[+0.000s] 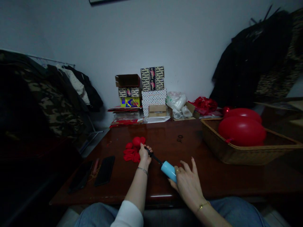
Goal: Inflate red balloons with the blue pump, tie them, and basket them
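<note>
A light blue hand pump (168,170) lies tilted over the dark wooden table (213,176), its black nozzle pointing up-left. My left hand (144,154) is closed round the nozzle tip, pinching a red uninflated balloon (138,141) onto it. My right hand (187,179) grips the rear end of the pump body, some fingers lifted. A small heap of limp red balloons (130,154) lies just left of my left hand.
A wicker basket (236,151) at the right holds two inflated red balloons (241,130). Two dark phones (105,170) lie at the left edge. Stacked boxes (151,91), plastic bags and red wrapping stand at the back by the wall. Coats hang on both sides.
</note>
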Demonstrator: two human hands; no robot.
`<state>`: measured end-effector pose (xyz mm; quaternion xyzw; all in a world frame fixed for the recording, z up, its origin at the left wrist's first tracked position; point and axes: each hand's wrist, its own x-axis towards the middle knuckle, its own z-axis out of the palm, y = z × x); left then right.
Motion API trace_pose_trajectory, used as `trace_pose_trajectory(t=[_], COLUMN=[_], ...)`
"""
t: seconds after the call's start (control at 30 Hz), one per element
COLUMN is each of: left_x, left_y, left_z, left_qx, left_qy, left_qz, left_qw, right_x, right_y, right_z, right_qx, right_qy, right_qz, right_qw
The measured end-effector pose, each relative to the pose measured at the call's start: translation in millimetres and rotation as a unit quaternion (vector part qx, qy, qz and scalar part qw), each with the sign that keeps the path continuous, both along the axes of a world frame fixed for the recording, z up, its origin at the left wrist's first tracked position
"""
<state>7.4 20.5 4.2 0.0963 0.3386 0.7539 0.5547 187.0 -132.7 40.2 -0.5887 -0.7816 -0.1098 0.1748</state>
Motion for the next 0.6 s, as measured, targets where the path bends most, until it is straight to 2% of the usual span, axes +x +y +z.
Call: trace_pose_trajectory(t=[0.3,0.47,0.6], left_x=[18.5,15.8,10.5], left_y=[-11.2,-10.7,-9.2], left_z=[-10.1,-11.7,-13.5], left_qx=[-0.003,-0.028,-0.036], left_qy=[0.017,0.024,0.02], left_qz=[-0.041,0.003,0.003], left_qw=[0.999,0.999,0.999], right_x=[-25.8,-30.5,-24.1], right_y=[25.2,25.1,18.1], right_z=[7.4,2.1,-4.2], right_qx=[-0.024,-0.023,-0.019], right_qy=[-0.002,0.005,0.009], right_qz=[-0.004,0.001,0.008], right_qw=[1.0,1.0,1.0])
